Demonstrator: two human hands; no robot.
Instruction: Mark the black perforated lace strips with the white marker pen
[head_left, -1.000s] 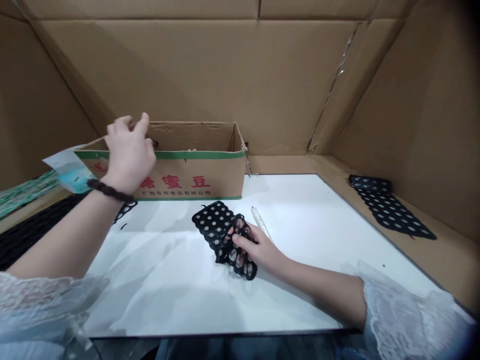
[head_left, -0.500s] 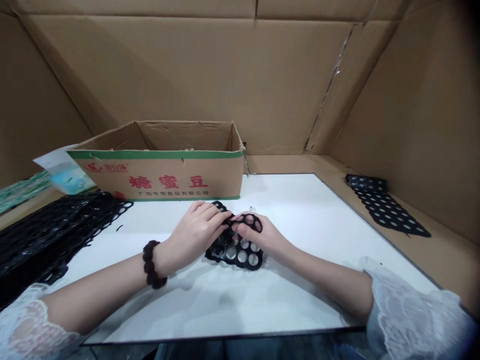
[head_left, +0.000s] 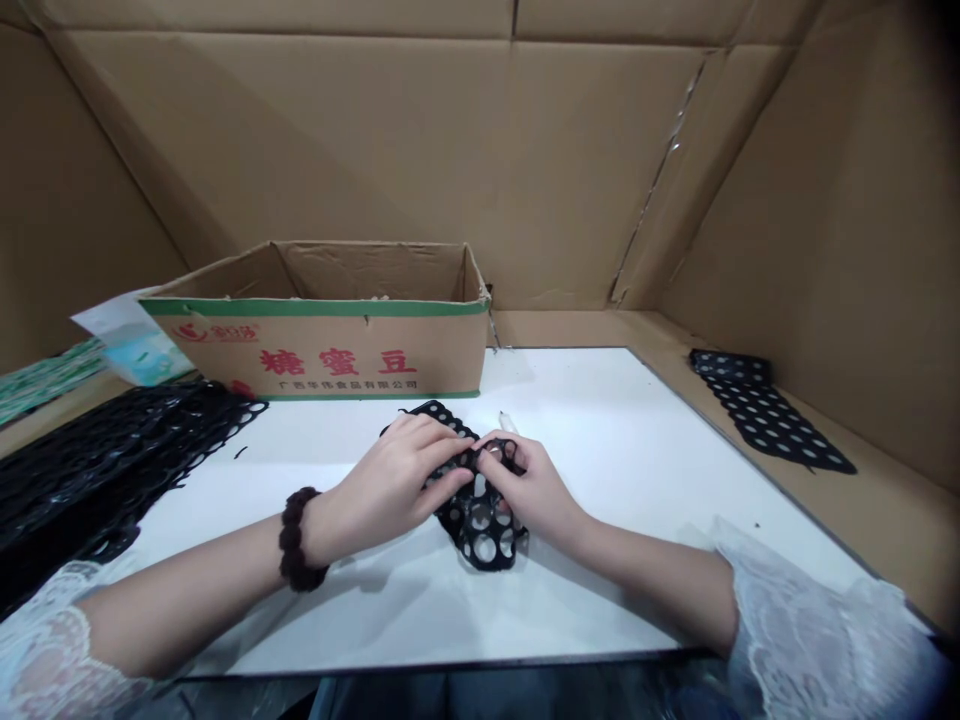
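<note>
A black perforated sheet (head_left: 484,545) with rows of round holes lies bent on the white board, partly hidden under my fingers. My left hand (head_left: 409,470) rests over its left side, thumb and fingertips closed on the sheet near the middle. From the right, my right hand (head_left: 529,490) pinches a raised fold of the same sheet between thumb and fingers. The fingertips of both hands nearly meet there. Just beyond my right hand lies a small pale pen-like object (head_left: 506,422).
An open cardboard box (head_left: 315,350) with red lettering stands at the back left. Stacked black perforated sheets (head_left: 97,470) lie at left. Another dotted black sheet (head_left: 772,415) rests on cardboard at right. Tall cardboard walls (head_left: 360,140) surround the white board (head_left: 600,430).
The perforated sheet has turned and shifted nearer to me, its lower end now pointing towards me. Both hands moved slightly nearer with it, and the pale object shows more.
</note>
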